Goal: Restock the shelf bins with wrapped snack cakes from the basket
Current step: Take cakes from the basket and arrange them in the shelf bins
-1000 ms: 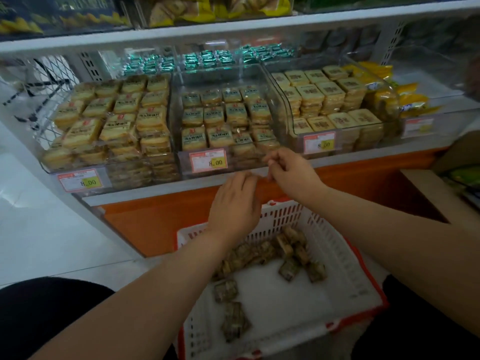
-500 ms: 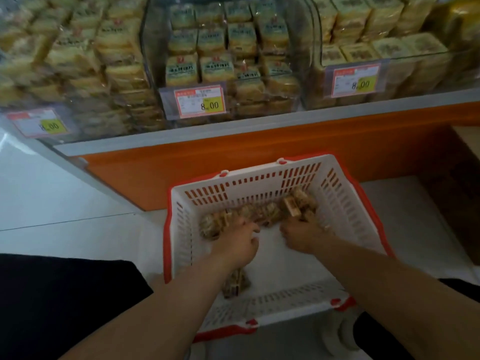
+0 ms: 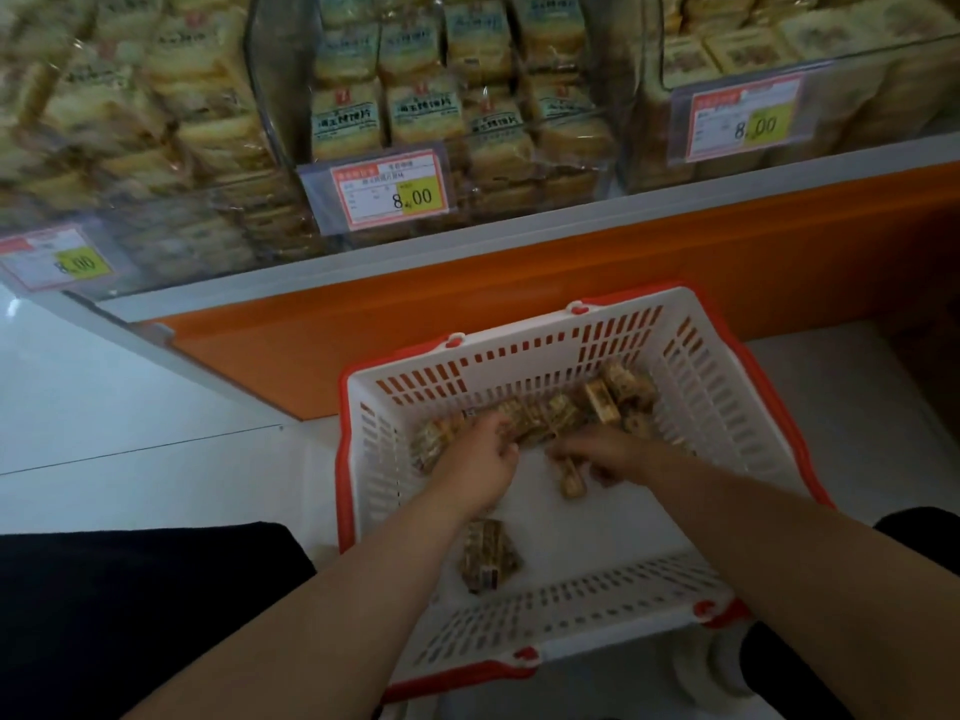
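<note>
Down inside the basket (image 3: 727,407), both hands work at the heap of snack cakes (image 3: 550,413) piled along its far wall. The left hand (image 3: 480,467) lies palm down with fingers curled onto the near edge of the heap, touching the wrappers; whether it has closed round a cake cannot be told. The right hand (image 3: 602,454) reaches in from the basket's right side, fingers bent loosely and low over the floor, with one loose cake (image 3: 571,480) just under its fingertips; a firm hold is not plain either. That loose cake is a small block whose long axis runs from the far wall toward the near wall. Another pair of cakes (image 3: 488,561) lies nearer the basket's near wall, beneath the left forearm, long axis likewise front to back.

The cakes are small brown rectangular blocks in glossy clear wrap. The basket is white slotted plastic with a red rim. Beyond its far wall stand clear shelf bins (image 3: 597,148), packed with pale square wrapped cakes, each bin carrying a price tag (image 3: 395,192).
</note>
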The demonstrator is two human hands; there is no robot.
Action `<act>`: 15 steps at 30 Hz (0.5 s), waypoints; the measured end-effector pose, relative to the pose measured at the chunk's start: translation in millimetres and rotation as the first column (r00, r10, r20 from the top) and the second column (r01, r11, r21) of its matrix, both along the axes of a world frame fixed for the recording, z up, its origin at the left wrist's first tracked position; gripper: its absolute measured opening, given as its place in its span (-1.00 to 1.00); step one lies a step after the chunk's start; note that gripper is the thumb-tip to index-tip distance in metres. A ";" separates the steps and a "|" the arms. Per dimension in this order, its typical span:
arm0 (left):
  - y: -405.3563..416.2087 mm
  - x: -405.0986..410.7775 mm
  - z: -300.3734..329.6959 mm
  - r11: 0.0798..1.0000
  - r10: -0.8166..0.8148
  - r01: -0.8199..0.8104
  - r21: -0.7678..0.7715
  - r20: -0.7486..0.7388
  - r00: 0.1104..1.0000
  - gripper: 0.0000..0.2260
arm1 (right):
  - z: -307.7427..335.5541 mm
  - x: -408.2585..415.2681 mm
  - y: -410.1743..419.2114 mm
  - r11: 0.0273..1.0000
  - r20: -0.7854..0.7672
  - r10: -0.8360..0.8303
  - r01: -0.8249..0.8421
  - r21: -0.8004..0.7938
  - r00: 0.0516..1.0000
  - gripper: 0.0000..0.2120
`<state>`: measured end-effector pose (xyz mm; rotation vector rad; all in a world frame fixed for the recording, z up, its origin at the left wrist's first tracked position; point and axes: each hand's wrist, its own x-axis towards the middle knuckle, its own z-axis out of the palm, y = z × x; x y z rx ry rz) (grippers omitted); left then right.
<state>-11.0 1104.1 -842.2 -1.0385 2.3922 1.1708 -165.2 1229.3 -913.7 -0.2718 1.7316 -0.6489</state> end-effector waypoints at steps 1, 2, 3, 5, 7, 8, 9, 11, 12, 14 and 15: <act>-0.8 -1.3 2.5 0.996 0.077 -0.076 0.041 -0.017 0.997 -0.63 | 9.9 2.7 -4.1 0.993 0.149 -0.111 0.114 -0.009 0.983 -0.76; -1.3 -2.2 5.8 0.986 0.147 -0.144 0.081 -0.028 0.989 -0.64 | 17.7 3.7 -6.9 0.978 0.265 -0.191 0.207 -0.033 0.945 -0.77; -1.6 -3.2 10.2 0.974 0.200 -0.194 0.120 -0.044 0.979 -0.65 | 27.3 3.9 -8.9 0.957 0.353 -0.240 0.281 -0.069 0.904 -0.75; -1.7 -2.8 23.9 0.949 0.266 -0.249 0.196 -0.066 0.962 -0.66 | 49.9 4.9 -10.4 0.924 0.430 -0.268 0.356 -0.138 0.862 -0.68; -2.3 -2.7 42.7 0.929 0.293 -0.267 0.255 -0.071 0.953 -0.63 | 78.6 6.4 -10.8 0.909 0.443 -0.268 0.376 -0.177 0.855 -0.73; -2.8 -3.0 52.7 0.922 0.298 -0.268 0.278 -0.070 0.952 -0.63 | 92.3 6.9 -11.2 0.898 0.445 -0.282 0.397 -0.189 0.850 -0.74; -3.3 -3.5 61.4 0.912 0.308 -0.271 0.307 -0.078 0.948 -0.63 | 108.4 8.0 -12.7 0.888 0.446 -0.292 0.413 -0.202 0.846 -0.75; -4.4 -4.3 79.9 0.862 0.362 -0.296 0.411 -0.089 0.928 -0.66 | 139.0 9.2 -15.8 0.880 0.423 -0.298 0.418 -0.226 0.856 -0.77; -4.7 -5.3 89.3 0.815 0.408 -0.316 0.485 -0.094 0.908 -0.68 | 155.5 10.6 -17.5 0.879 0.396 -0.299 0.412 -0.239 0.868 -0.76; -4.5 -6.7 113.4 0.714 0.493 -0.317 0.624 -0.127 0.861 -0.76 | 185.5 9.1 -20.3 0.887 0.347 -0.289 0.386 -0.253 0.892 -0.71; -5.0 -7.5 126.0 0.685 0.515 -0.299 0.664 -0.151 0.844 -0.79 | 199.0 7.7 -22.5 0.894 0.316 -0.278 0.364 -0.260 0.907 -0.67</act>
